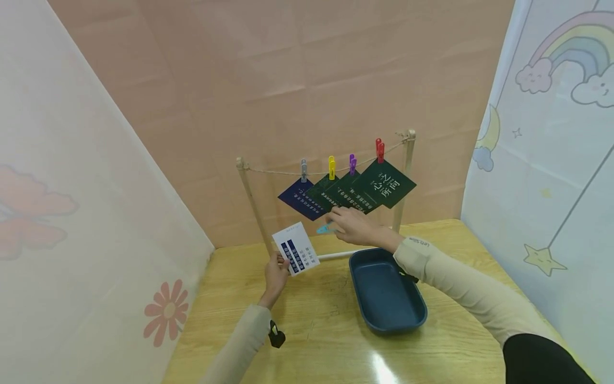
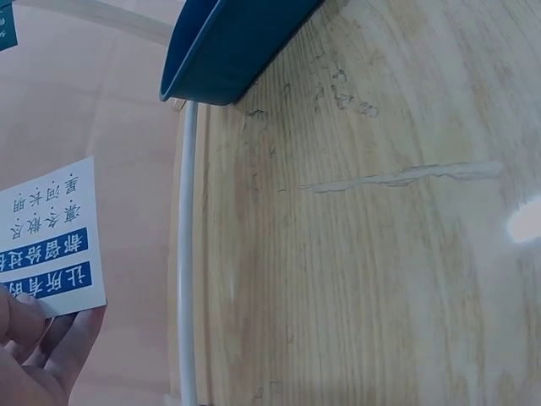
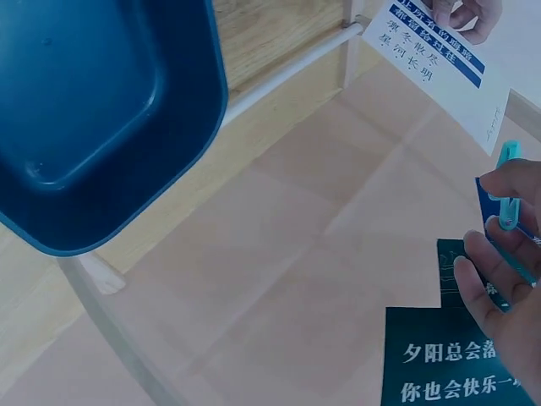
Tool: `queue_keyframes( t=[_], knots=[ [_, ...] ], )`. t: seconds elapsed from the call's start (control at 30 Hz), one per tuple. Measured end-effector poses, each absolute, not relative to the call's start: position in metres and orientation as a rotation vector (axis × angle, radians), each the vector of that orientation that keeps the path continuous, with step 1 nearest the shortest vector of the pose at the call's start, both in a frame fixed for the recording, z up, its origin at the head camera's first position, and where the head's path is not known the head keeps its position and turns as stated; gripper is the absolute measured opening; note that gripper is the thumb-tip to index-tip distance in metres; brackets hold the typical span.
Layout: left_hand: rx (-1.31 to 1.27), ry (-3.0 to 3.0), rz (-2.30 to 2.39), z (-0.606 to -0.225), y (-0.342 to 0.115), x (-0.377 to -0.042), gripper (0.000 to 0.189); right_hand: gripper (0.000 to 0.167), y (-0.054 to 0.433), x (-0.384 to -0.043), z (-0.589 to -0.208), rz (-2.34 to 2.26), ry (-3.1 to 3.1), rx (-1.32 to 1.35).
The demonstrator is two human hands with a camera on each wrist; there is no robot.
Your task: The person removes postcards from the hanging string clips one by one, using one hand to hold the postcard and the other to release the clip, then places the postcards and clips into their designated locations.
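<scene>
My left hand pinches a white card with dark blue text bands by its lower edge, near the left post of a small wooden rack. In my right hand a light blue clothespin is pinched between thumb and fingers, to the right of the card and apart from it. Above, a string carries a dark blue card under a grey clothespin and several dark green cards under yellow, purple and red clothespins.
A blue plastic tray sits on the wooden table below my right forearm. The rack's posts stand at the back, joined low down by a white rod. Printed cloth walls rise on the left and right.
</scene>
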State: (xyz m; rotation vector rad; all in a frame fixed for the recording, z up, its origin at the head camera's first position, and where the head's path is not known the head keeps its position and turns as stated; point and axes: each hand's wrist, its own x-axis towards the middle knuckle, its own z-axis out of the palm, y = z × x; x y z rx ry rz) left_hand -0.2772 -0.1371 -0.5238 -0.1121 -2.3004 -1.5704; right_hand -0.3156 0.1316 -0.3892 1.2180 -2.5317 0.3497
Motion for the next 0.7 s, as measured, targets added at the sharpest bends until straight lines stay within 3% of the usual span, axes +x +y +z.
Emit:
queue_keyframes(
  t=[0.7],
  knots=[
    [-0.188, -2.524, -1.585, -0.539, -0.140, -0.273, 0.014, 0.031, 0.159, -0.319, -0.427, 0.390, -2.594, 1.198]
  ],
)
